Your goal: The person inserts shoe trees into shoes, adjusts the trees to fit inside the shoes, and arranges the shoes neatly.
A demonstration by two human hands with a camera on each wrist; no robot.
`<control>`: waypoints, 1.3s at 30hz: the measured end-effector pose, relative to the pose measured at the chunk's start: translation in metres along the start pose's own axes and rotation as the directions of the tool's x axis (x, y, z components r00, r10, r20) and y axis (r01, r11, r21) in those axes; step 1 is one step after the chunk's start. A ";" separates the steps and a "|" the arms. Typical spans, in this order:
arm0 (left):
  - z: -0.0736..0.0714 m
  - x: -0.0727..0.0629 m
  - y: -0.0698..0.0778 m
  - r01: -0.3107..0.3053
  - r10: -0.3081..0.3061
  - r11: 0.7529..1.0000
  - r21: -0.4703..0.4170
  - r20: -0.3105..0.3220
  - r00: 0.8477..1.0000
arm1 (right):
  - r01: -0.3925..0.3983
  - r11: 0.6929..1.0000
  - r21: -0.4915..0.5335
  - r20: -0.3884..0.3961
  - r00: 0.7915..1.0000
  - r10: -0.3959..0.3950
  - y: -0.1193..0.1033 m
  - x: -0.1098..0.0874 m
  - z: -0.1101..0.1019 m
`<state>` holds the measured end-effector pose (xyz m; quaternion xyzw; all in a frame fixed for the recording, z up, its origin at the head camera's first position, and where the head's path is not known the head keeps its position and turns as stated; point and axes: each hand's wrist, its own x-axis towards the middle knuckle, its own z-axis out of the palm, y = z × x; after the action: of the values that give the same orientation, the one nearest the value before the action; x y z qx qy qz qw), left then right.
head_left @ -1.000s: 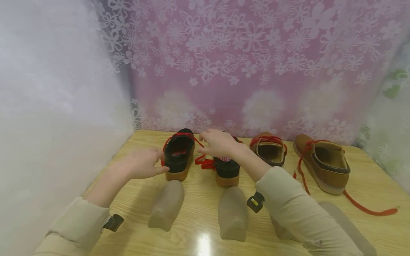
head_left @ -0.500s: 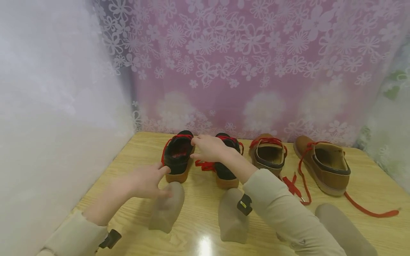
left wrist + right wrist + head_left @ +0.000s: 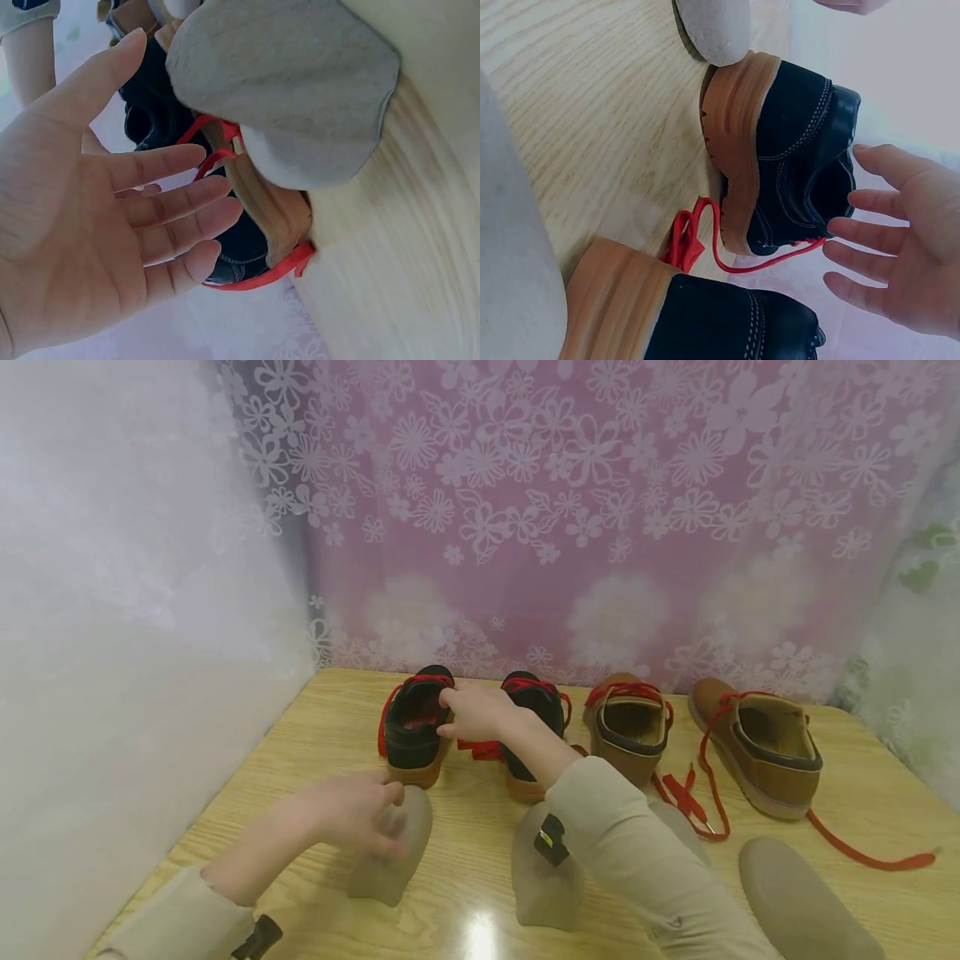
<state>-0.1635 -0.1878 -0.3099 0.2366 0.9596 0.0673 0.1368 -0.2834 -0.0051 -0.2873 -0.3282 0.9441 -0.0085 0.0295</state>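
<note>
While the head view has the spread, empty left grip (image 3: 352, 814) beside a grey block (image 3: 412, 827) and the slack right grip (image 3: 476, 710) by the black shoe (image 3: 411, 739), the left wrist view shows nothing held; right wrist: empty fingers (image 3: 870, 234), which, swept low, could catch nearby red lace (image 3: 682, 247).

a lane of table (image 3: 468, 852) runs between the left grey form (image 3: 397, 872) and the right grey form (image 3: 538, 897); beyond it, a red lace (image 3: 483, 750) lies in the gap between the left black shoe (image 3: 410, 752) and the right black shoe (image 3: 519, 768). the right hand (image 3: 477, 711) bars this gap from above; the left hand (image 3: 348, 812) overhangs the left grey form.
</note>
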 end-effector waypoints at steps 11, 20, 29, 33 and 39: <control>0.016 0.001 0.007 0.013 -0.013 1.000 0.001 0.058 0.998 | -0.002 1.000 -0.029 0.066 0.998 0.004 -0.004 0.001 0.004; 0.027 0.000 0.013 0.091 -0.091 0.996 0.002 0.041 0.995 | -0.011 0.999 -0.047 0.087 0.996 0.015 -0.005 0.001 0.001; 0.032 0.000 0.019 0.086 -0.087 0.995 0.058 0.014 0.996 | 0.017 0.999 -0.049 0.089 0.996 -0.013 -0.010 0.004 0.007; 0.035 0.001 0.019 0.082 -0.082 0.994 0.072 -0.002 0.997 | 0.022 0.998 -0.066 0.107 0.994 -0.015 -0.012 0.005 0.010; 0.040 0.003 0.021 0.090 -0.085 0.985 0.146 -0.036 0.996 | 0.014 0.997 -0.070 0.114 0.993 -0.006 -0.012 0.006 0.010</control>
<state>-0.1450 -0.1654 -0.3442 0.2028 0.9733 -0.0061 0.1075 -0.2803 -0.0179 -0.2967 -0.3338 0.9389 0.0435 0.0715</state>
